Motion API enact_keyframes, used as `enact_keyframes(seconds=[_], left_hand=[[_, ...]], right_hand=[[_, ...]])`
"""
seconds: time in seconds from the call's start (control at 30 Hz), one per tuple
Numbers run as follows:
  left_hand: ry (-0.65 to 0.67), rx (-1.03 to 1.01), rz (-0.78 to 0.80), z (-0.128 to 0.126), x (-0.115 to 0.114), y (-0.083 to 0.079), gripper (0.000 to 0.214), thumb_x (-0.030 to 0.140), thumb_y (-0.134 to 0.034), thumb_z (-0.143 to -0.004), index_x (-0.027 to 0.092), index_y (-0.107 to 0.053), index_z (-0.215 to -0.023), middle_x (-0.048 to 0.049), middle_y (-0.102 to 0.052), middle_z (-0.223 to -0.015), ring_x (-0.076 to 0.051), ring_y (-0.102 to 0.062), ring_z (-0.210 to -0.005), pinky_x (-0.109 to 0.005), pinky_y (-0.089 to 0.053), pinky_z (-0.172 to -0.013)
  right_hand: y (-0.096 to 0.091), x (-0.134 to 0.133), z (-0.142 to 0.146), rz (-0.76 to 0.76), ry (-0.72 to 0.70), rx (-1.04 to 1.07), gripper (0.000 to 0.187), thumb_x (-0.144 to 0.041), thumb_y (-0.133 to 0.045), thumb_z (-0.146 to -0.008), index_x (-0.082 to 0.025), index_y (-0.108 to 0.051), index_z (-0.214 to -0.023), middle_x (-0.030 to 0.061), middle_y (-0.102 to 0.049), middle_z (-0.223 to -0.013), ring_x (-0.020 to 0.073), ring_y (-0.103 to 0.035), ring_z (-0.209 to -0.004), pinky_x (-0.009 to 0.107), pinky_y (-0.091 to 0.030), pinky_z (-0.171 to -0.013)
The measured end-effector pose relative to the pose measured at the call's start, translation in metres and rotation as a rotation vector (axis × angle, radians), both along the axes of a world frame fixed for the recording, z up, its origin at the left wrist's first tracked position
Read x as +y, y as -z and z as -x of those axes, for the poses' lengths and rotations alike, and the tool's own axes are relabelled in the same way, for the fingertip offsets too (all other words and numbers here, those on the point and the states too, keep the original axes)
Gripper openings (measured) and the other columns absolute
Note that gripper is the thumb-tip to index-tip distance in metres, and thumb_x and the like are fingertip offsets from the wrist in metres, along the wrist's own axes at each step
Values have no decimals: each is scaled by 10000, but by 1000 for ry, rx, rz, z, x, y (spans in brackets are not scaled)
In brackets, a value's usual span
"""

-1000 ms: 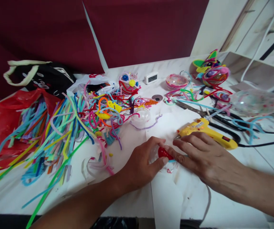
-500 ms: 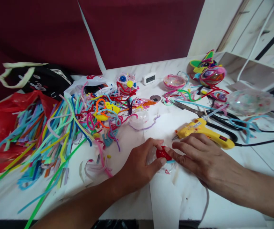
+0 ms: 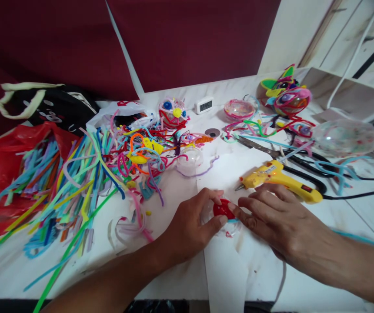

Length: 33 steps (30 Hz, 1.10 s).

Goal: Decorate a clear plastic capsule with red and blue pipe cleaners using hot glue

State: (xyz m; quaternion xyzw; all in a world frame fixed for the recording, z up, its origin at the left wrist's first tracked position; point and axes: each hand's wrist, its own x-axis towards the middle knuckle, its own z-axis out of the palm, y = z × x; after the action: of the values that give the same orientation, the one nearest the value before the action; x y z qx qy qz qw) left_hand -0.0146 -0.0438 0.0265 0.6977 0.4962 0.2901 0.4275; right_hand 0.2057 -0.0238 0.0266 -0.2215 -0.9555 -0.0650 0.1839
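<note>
Between the thumb and index finger of my left hand (image 3: 193, 221) is a round red button (image 3: 223, 209), held over a clear plastic half-ball (image 3: 207, 213) on the table. My right hand (image 3: 272, 217) has its fingertips at the button's right edge, where a short stretch of light-blue pipe cleaner (image 3: 233, 221) shows. A light-blue length (image 3: 363, 240) also emerges beyond the right forearm, seemingly part of the same pipe cleaner. The right thumb is mostly hidden. Just beyond the right hand lies a yellow glue gun (image 3: 278, 179), its nozzle pointing left.
Pipe cleaners (image 3: 85, 174) pile up at left beside a red plastic bag (image 3: 4, 161). Scissors (image 3: 268, 150) lie behind the glue gun. Decorated balls (image 3: 173, 113), a small digital clock (image 3: 204, 105) and a clear plastic shell (image 3: 346, 137) stand along the back.
A light-blue length has come into view to the right of my right forearm. My right fingers have shifted slightly right, while the left hand keeps its grip on the button.
</note>
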Motion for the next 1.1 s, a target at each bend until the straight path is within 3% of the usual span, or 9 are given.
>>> enact_keyframes(seconds=[0.37,0.77,0.93,1.1], left_hand=[[-8,1,-8,0,0,-1,194,264,-612,-822,229,-550,-1003,-46,-620,-1203,-224,-561,-1136,-382,-415,-1005],[-6,-23,-3,0,-1,3,203,265,-600,-840,232,-519,-1023,-36,-600,-1236,-198,-562,-1136,-347,-422,-991],[-5,-1,4,-1,-1,2,198,255,-609,-829,230,-523,-1006,-40,-597,-1238,-207,-552,-1146,-353,-413,-991],[0,-16,22,0,-1,0,189,252,-601,-834,228,-510,-998,-34,-591,-1245,-200,-553,-1139,-346,-412,-982]], right_hand=[[-1,-1,-2,37,12,39,298,-121,-342,-941,-133,-599,-1090,100,-651,-1014,234,-547,-954,460,-369,-856],[-1,-1,1,-10,-27,92,303,-121,-335,-948,-119,-634,-994,80,-674,-947,215,-544,-867,435,-355,-828],[-2,-2,-5,103,-2,103,305,-83,-384,-894,-105,-587,-1121,109,-644,-1009,250,-532,-977,470,-358,-886],[-5,-2,-6,225,21,172,280,-136,-441,-909,-148,-578,-1152,107,-622,-1043,242,-530,-994,434,-394,-873]])
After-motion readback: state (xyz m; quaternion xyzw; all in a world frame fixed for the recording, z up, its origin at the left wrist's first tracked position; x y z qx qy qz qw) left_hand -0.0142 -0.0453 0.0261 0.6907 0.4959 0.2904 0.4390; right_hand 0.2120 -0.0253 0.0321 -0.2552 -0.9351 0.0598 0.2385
